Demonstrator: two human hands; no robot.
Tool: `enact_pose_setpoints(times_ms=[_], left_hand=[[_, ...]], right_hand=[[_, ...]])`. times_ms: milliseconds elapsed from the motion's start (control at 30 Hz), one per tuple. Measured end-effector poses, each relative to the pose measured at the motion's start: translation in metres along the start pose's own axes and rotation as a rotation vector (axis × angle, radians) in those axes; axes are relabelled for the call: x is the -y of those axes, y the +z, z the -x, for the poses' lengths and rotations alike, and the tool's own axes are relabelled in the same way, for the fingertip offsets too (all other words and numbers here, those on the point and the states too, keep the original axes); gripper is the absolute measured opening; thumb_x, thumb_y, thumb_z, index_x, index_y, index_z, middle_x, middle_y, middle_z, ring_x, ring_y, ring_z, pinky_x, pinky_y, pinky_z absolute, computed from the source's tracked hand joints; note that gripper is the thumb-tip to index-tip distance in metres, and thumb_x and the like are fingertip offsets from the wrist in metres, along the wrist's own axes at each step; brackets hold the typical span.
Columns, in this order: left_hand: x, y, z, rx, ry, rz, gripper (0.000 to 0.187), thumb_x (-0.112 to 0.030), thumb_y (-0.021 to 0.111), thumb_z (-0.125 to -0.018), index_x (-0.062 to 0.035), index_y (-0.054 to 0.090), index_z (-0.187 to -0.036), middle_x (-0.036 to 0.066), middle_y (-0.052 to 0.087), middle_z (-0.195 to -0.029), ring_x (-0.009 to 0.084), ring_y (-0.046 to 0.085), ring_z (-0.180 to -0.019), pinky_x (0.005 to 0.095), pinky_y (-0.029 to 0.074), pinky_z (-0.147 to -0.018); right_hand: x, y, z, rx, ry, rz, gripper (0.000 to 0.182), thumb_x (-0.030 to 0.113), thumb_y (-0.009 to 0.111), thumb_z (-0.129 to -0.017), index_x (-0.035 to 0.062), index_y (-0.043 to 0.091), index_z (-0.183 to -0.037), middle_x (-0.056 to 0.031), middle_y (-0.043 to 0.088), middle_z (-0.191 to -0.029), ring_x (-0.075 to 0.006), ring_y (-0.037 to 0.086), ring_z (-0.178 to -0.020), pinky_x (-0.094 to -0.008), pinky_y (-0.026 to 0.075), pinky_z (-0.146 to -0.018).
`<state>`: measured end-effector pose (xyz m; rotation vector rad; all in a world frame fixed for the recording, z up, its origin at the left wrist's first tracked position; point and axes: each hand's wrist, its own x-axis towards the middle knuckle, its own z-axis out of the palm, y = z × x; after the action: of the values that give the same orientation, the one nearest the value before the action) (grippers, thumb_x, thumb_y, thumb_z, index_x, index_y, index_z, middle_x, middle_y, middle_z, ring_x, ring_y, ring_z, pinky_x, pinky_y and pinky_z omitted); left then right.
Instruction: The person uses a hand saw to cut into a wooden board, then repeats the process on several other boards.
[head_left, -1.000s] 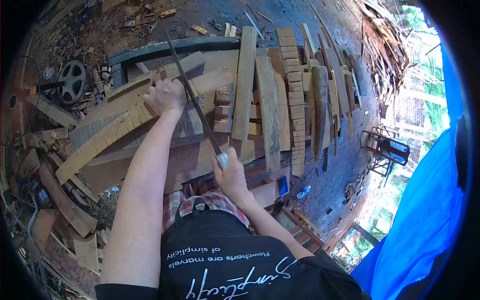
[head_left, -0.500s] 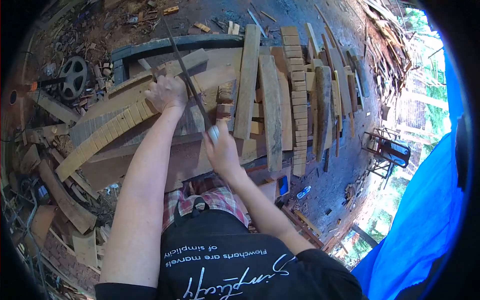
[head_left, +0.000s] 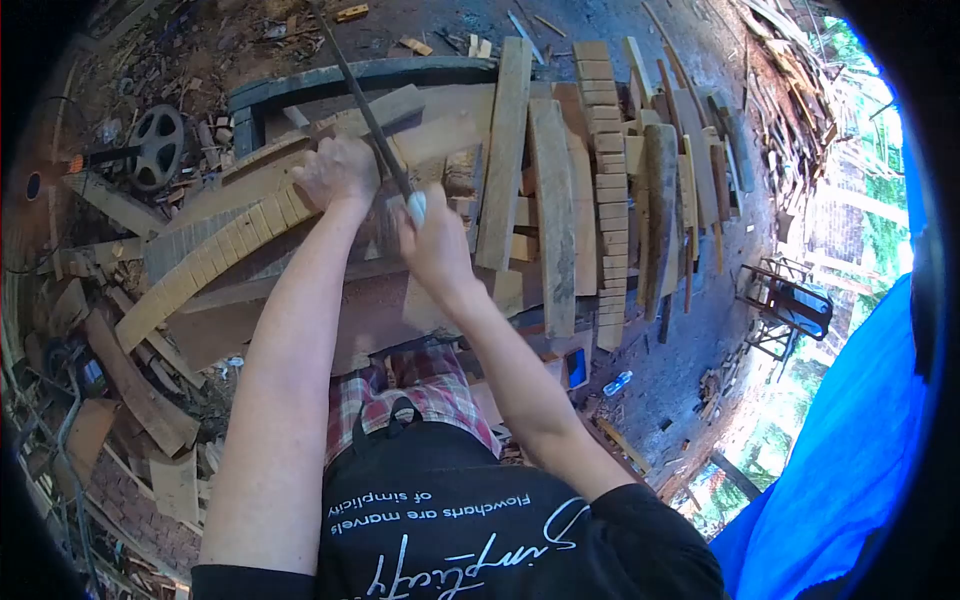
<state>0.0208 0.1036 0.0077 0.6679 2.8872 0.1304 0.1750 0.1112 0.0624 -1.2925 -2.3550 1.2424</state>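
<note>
My right hand (head_left: 436,246) grips the pale handle of a long dark file (head_left: 362,103) that slants away over the workbench. My left hand (head_left: 340,172) presses down on a curved wooden piece (head_left: 215,252) marked with pale cross segments, right beside the file's blade. The file crosses the wood just to the right of my left hand, and its far tip reaches past the dark frame (head_left: 350,82) at the bench's far edge.
Many curved and straight wooden slats (head_left: 555,210) lie stacked on the bench to the right. A dark spoked wheel (head_left: 158,147) sits at the left among scrap wood. A blue tarp (head_left: 850,430) hangs at the right, with a metal stand (head_left: 780,305) on the ground.
My right hand has pushed the file forward across the wood, moving from near my body up close to my left hand. My left hand stays pressed on the curved piece.
</note>
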Motion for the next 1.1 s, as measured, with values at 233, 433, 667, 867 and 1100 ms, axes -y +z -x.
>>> enact_pose_setpoints(times_ms=[233,433,667,867,1100], left_hand=[[-0.002,0.000,-0.002,0.040,-0.084,0.046,0.035,-0.030,0.042,-0.088,-0.0137,0.072,-0.091,0.010,0.069,-0.101,0.0293,0.061,-0.100,0.0475,0.039,-0.084],[-0.004,0.008,-0.004,-0.068,-0.082,0.157,0.034,-0.031,0.044,-0.085,-0.0107,0.071,-0.086,0.010,0.069,-0.098,0.0291,0.060,-0.102,0.0475,0.037,-0.085],[0.034,0.012,-0.020,0.016,0.075,0.710,0.031,-0.033,0.047,-0.086,-0.0107,0.067,-0.090,0.013,0.065,-0.099,0.0341,0.059,-0.101,0.0530,0.038,-0.087],[0.063,-0.018,0.019,-0.086,0.309,0.328,0.039,-0.045,0.052,-0.087,-0.0133,0.063,-0.106,0.010,0.062,-0.109,0.0296,0.055,-0.106,0.0495,0.036,-0.090],[0.083,-0.032,0.062,-0.303,0.582,0.287,0.035,-0.036,0.068,-0.079,-0.0174,0.056,-0.106,0.007,0.059,-0.099,0.0264,0.053,-0.102,0.0460,0.036,-0.083]], right_hand=[[-0.053,0.000,0.104,-0.098,0.009,-0.105,0.024,0.016,0.063,-0.088,0.0022,0.046,-0.096,-0.0247,0.061,-0.080,-0.0470,0.059,-0.079,-0.0491,0.046,-0.062],[-0.087,-0.061,0.218,-0.015,0.188,-0.045,0.023,0.016,0.067,-0.087,0.0030,0.049,-0.092,-0.0191,0.061,-0.074,-0.0327,0.065,-0.068,-0.0368,0.048,-0.057],[-0.089,-0.073,0.224,-0.228,0.171,-0.164,0.022,0.016,0.067,-0.088,0.0034,0.048,-0.087,-0.0093,0.060,-0.064,-0.0158,0.063,-0.057,-0.0299,0.045,-0.048],[-0.079,-0.067,0.185,-0.318,0.125,-0.386,0.020,0.016,0.062,-0.093,0.0050,0.045,-0.089,-0.0039,0.060,-0.068,-0.0075,0.056,-0.054,-0.0217,0.044,-0.047],[-0.076,-0.062,0.186,-0.306,0.078,-0.409,0.020,0.015,0.061,-0.093,0.0049,0.045,-0.089,-0.0036,0.059,-0.067,-0.0073,0.056,-0.055,-0.0211,0.044,-0.048]])
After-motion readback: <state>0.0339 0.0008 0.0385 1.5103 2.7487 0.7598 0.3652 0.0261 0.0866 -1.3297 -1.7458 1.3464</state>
